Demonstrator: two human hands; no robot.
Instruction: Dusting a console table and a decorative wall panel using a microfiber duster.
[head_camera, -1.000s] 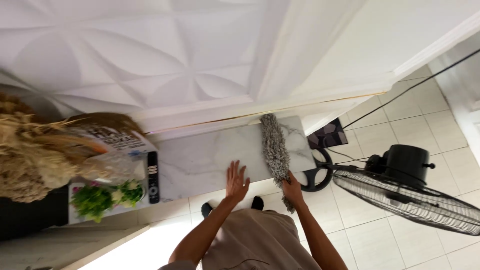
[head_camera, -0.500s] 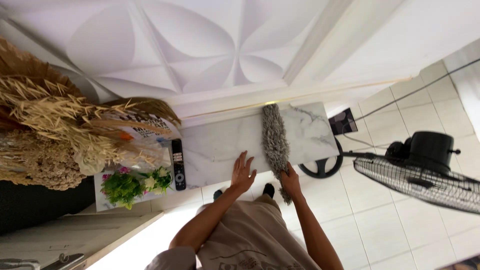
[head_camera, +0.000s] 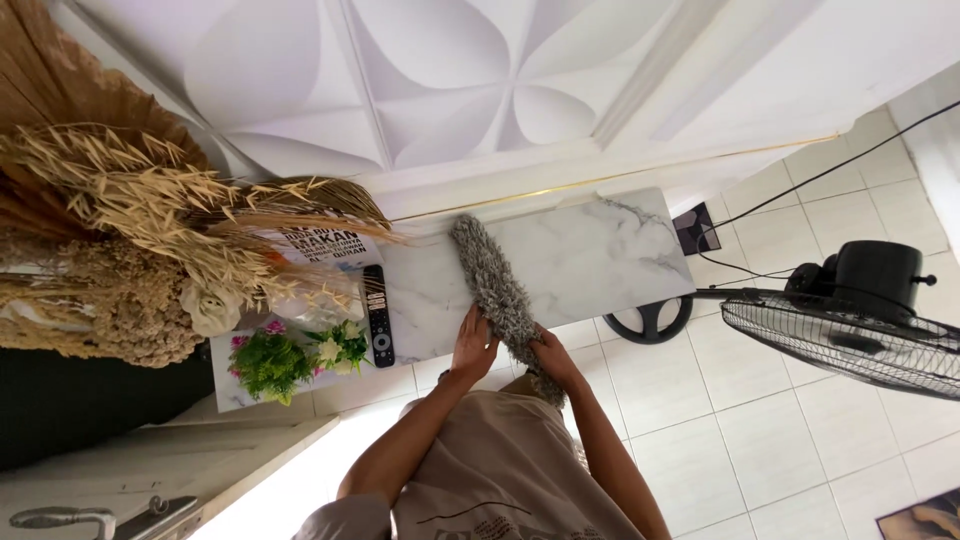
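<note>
Right hand (head_camera: 553, 356) grips the grey duster (head_camera: 494, 288) at its near end; left hand (head_camera: 473, 345) rests open beside it on the marble tabletop (head_camera: 600, 250). Duster looks soft, light, floppy; best held by the handle.

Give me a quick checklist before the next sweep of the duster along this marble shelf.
1. Right hand grips the duster handle: ok.
2. Duster head lies flat on the marble shelf: ok.
3. Left hand clear of the duster: not ok, it touches the fibres.
4. Remote control out of the sweep path: not ok, close on the left.
5. Fan off the shelf: ok.
6. Dust left on shelf: cannot tell.
</note>
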